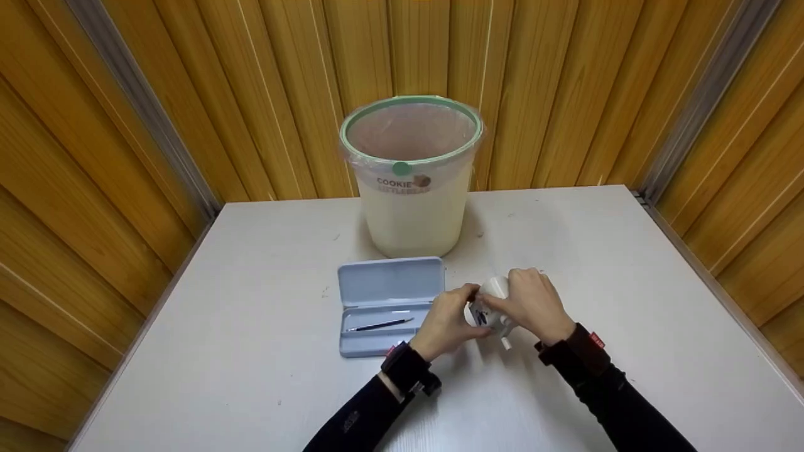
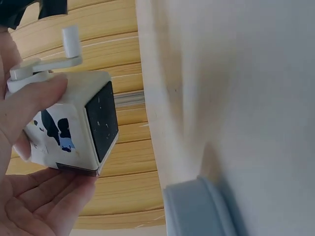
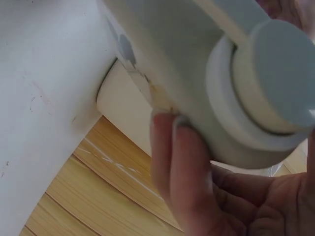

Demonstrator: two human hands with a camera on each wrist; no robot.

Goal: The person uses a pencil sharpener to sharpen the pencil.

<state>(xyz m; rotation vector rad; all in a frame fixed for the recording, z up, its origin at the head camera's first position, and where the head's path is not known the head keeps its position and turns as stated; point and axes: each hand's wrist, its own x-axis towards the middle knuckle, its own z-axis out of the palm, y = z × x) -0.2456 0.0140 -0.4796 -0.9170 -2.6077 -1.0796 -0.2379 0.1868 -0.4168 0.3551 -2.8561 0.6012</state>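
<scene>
Between both hands, lifted over the white table, is a white crank-handled pencil sharpener [image 2: 66, 123] with dark printed figures and a black panel. My left hand [image 1: 447, 323] grips its left side, thumb and fingers on opposite faces. From the other side my right hand [image 1: 537, 307] holds the sharpener's body, covering part of it in the head view. The white crank [image 2: 56, 63], with its small upright knob, sticks out from one end. In the right wrist view, fingertips [image 3: 165, 132] press against the sharpener's printed side, near the round crank hub [image 3: 280, 73].
Just left of the hands lies an opened light-blue pencil case [image 1: 392, 280], a dark pencil [image 1: 380, 324] in its tray. Behind it stands a cream bin [image 1: 414, 216] with a green rim and a clear liner. Wood-patterned walls [image 1: 282, 94] enclose the table [image 1: 251, 301].
</scene>
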